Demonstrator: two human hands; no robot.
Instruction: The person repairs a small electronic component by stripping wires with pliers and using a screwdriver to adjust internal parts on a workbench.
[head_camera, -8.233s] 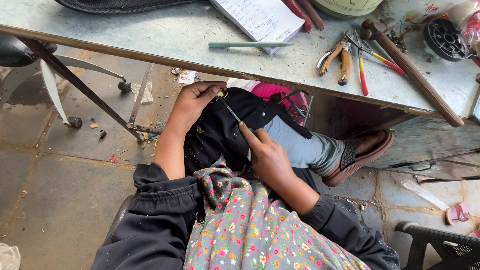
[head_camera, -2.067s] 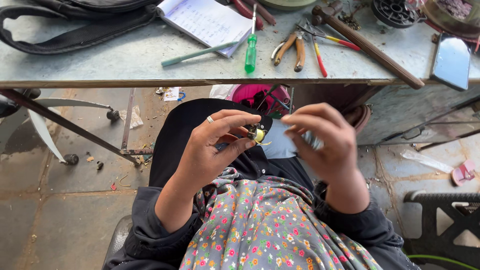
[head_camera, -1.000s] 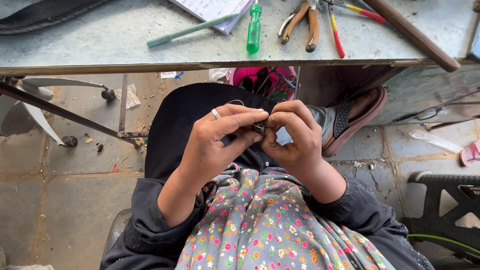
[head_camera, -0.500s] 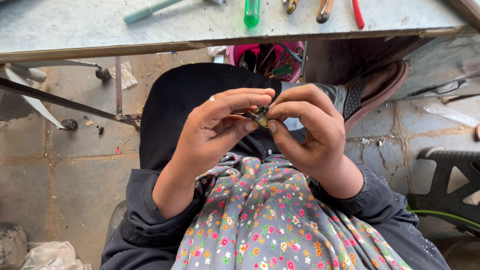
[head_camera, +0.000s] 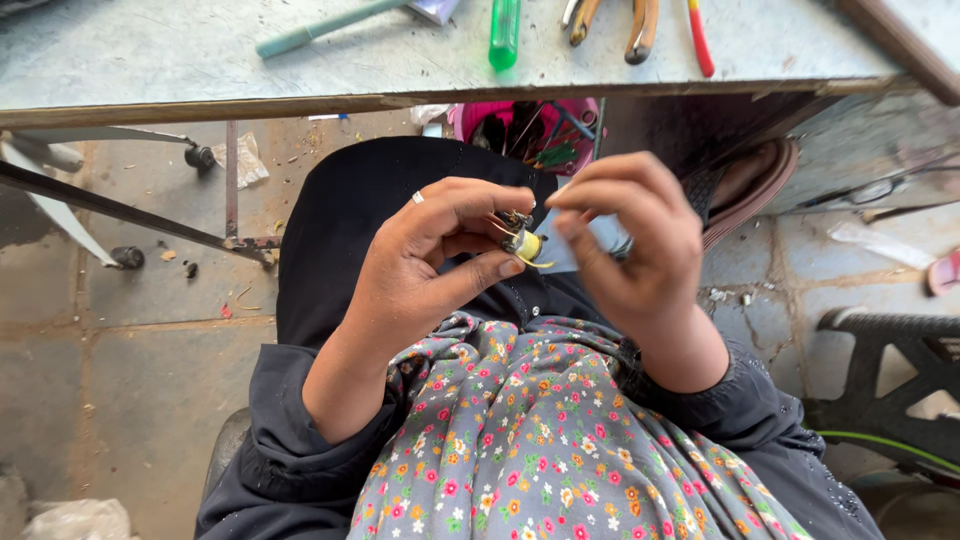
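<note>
Foreground: grey cotton cloth with small pink, orange and green flowers (head_camera: 560, 440), spread over the lap, dark sleeves to either side.

Above the lap: left hand (head_camera: 430, 265), ringed, grip closed around a small yellow-and-metal cylindrical part with thin wire leads (head_camera: 523, 240), pinched between thumb and forefinger. Held in mid-air over the black fabric of the raised knee (head_camera: 350, 215), well below the tabletop edge.

Right hand (head_camera: 635, 250), fingertips bunched just beside the part and blurred; grip narrowed almost to closing, contact with the leads or with something fine of its own not discernible.

Appearance of the part: short yellow band or body, darker metallic head with fine prongs or strands, one pale lead curving out below; too small for finer detail.

Probable hazards: slip from a light two-finger pinch, with loss into the cloth folds or onto the stone-paved floor (head_camera: 130, 350); bending or snapping of a thin lead under a hard pull from the opposite side; misjudged contact, the thumb partly covering the work.

Behind: pink plastic basket holding wires and tools (head_camera: 520, 125) under the tabletop.

Farthest: worn grey tabletop (head_camera: 200, 55) carrying a translucent green-handled screwdriver (head_camera: 504, 30) and orange-handled metal pliers (head_camera: 640, 22).
</note>
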